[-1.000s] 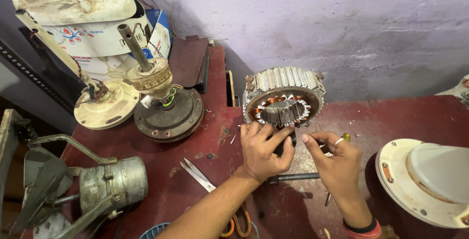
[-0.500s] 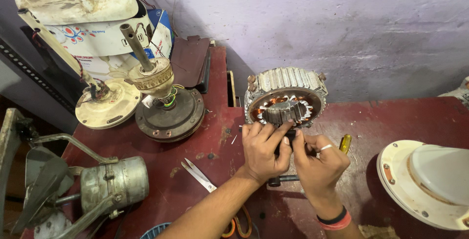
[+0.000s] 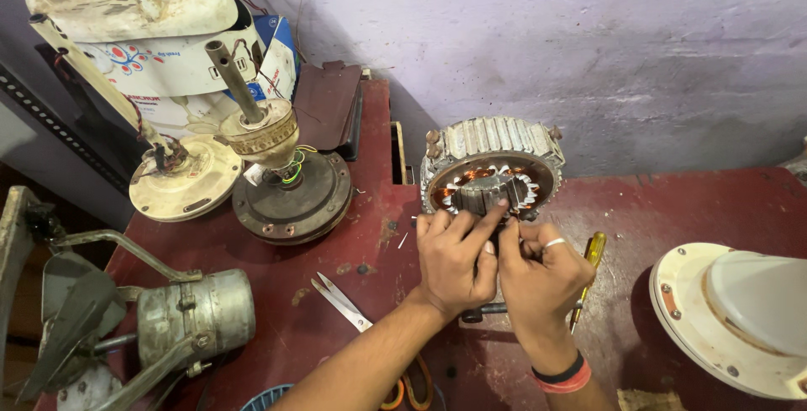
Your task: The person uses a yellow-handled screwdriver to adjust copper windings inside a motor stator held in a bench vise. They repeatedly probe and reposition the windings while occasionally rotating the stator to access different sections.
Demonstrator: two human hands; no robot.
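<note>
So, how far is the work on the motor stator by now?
Done: the stator is out of its housing and stands open, copper windings bare. In hand: both hands, left and right, meet at its lower front edge, pinching something too small to tell. Left: nothing is closed up; the scissors and the yellow screwdriver lie unused on the table.
</note>
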